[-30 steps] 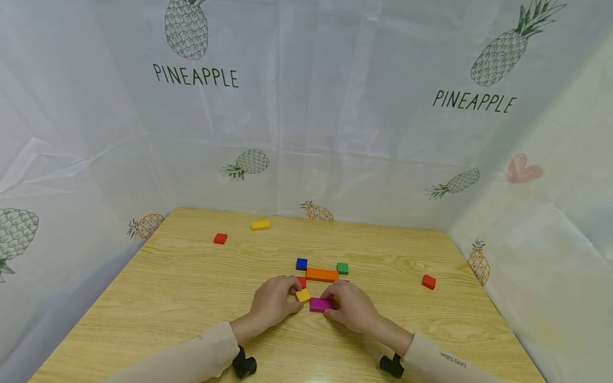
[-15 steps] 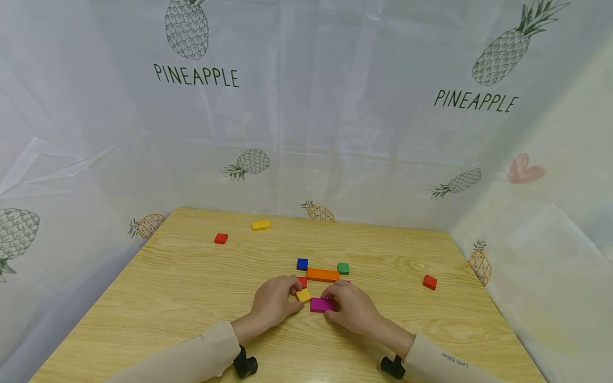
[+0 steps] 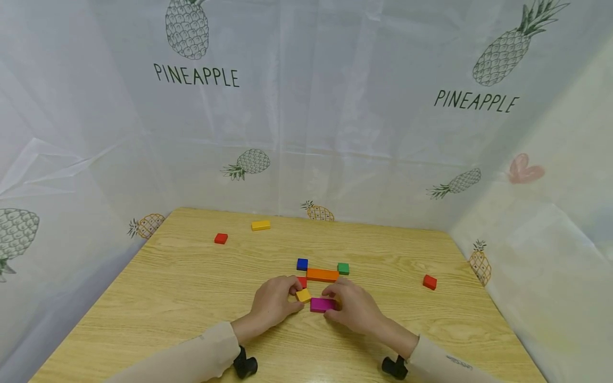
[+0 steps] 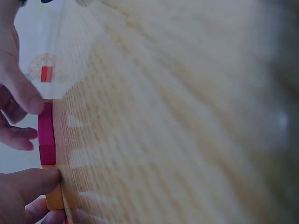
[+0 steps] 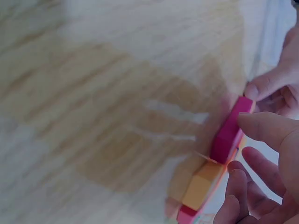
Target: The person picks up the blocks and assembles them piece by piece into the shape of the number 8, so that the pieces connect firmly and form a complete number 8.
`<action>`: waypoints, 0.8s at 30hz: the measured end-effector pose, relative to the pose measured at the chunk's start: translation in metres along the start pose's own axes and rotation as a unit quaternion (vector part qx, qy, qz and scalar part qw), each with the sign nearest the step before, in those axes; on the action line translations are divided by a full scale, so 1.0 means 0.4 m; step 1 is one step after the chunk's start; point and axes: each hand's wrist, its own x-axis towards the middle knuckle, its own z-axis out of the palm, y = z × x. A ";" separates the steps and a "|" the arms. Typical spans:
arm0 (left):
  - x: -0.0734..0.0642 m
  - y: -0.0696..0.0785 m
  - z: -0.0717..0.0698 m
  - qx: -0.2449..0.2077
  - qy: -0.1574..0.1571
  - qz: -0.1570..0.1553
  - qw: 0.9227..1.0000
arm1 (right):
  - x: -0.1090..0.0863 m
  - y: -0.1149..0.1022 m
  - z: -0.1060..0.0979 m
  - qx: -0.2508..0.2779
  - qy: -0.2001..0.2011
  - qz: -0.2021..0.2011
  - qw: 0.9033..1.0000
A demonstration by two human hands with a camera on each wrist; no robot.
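Observation:
My left hand (image 3: 275, 302) pinches a small yellow block (image 3: 303, 296) between thumb and fingertips on the table. Just right of it lies a magenta block (image 3: 322, 305). Around that block's right end is my right hand (image 3: 355, 306), its thumb (image 5: 254, 121) against the near side and its fingers (image 5: 237, 179) apart from it. In the right wrist view, another yellow block (image 5: 202, 185) touches the magenta block's end, with a pinkish-red block (image 5: 186, 214) beyond. Behind my left fingertips sits a red block (image 3: 301, 282), partly hidden.
Behind the hands lies a long orange block (image 3: 322, 275), with a blue block (image 3: 302, 264) and a green block (image 3: 343, 268) at its ends. Farther off are a red block (image 3: 221, 239), a yellow block (image 3: 261, 225) and, at right, another red block (image 3: 430, 282). Pineapple-printed sheets enclose the table (image 3: 191, 298).
My right fingers have loosened from the magenta block, and the right wrist has shifted slightly right. The left hand and all the blocks have stayed in place.

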 end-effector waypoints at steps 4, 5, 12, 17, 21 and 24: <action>0.000 0.000 -0.001 -0.001 0.003 0.003 1.000 | -0.007 0.006 -0.029 0.012 0.016 0.017 1.000; 0.000 0.000 0.000 0.000 0.005 0.006 1.000 | -0.010 0.011 -0.038 0.019 0.021 0.020 0.999; -0.001 -0.002 0.002 -0.004 0.003 0.000 1.000 | -0.038 0.081 -0.109 0.044 0.062 0.028 0.997; -0.002 -0.001 0.003 -0.007 0.002 -0.001 1.000 | -0.067 0.168 -0.164 0.010 0.092 0.037 0.995; -0.002 0.000 0.003 -0.005 0.005 0.003 1.000 | -0.093 0.247 -0.203 -0.014 0.105 0.032 0.994; -0.001 0.001 0.002 -0.003 0.007 0.001 1.000 | -0.111 0.310 -0.224 -0.023 0.116 0.018 0.993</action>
